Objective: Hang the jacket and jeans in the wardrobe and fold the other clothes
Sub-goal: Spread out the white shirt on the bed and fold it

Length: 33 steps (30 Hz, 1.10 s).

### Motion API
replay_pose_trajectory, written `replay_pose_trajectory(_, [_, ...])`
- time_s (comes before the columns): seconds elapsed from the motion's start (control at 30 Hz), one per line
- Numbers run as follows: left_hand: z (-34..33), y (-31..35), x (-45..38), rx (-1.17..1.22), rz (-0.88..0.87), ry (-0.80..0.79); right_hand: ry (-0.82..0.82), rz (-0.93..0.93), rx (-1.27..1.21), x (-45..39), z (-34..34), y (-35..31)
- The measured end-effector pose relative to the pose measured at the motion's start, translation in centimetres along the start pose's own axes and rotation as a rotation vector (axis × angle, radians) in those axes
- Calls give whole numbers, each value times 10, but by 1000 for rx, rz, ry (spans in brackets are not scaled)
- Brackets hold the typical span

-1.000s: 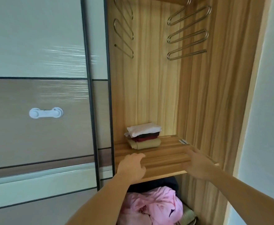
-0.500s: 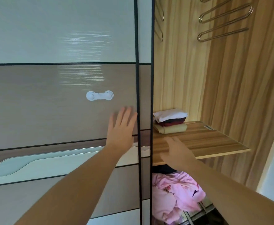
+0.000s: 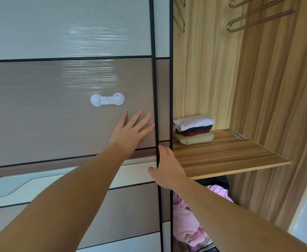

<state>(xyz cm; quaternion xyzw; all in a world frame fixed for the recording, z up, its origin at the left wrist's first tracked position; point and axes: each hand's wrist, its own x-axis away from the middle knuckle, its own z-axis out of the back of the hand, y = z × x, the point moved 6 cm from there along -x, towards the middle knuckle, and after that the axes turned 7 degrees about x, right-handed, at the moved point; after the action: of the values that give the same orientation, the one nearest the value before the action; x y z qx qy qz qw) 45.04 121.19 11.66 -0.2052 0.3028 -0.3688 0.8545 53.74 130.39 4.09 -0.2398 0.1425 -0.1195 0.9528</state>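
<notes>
My left hand (image 3: 129, 131) lies flat on the brown panel of the sliding door (image 3: 58, 115), the fingers straight and spread, pointing to about 1 o'clock, just below the white lock (image 3: 107, 100) that sits on the same panel. My right hand (image 3: 167, 168) holds the black edge of the door: the thumb is on the front side at about 9 o'clock of the palm, and the fingers go around the edge behind it, so this grip is closed on the door. At 3 o'clock of this hand the wardrobe (image 3: 269, 99) is open and I see its wooden shelf (image 3: 227, 157). On the back left corner of the shelf there is a small pile of folded clothes (image 3: 194, 130): a white piece on top, dark and red pieces in the middle, a beige piece at the bottom. Under the shelf, at about 5 o'clock of my right hand, a pink cloth (image 3: 185, 222) lies crumpled, with something dark above it. At 12 o'clock of the shelf, metal hangers (image 3: 254, 17) are high in the wardrobe, and nothing hangs on the part I can see. I cannot tell where the jacket and the jeans are.
</notes>
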Motion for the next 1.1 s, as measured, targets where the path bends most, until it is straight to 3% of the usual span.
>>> replay_pose_trajectory(0.4, [22,54,-43,1,-81,54,-31,-263,-399,-15,-14,53])
replay_pose_trajectory(1.1, [96,221,-181,83,-238,106,255,-425,-552,-32,74,242])
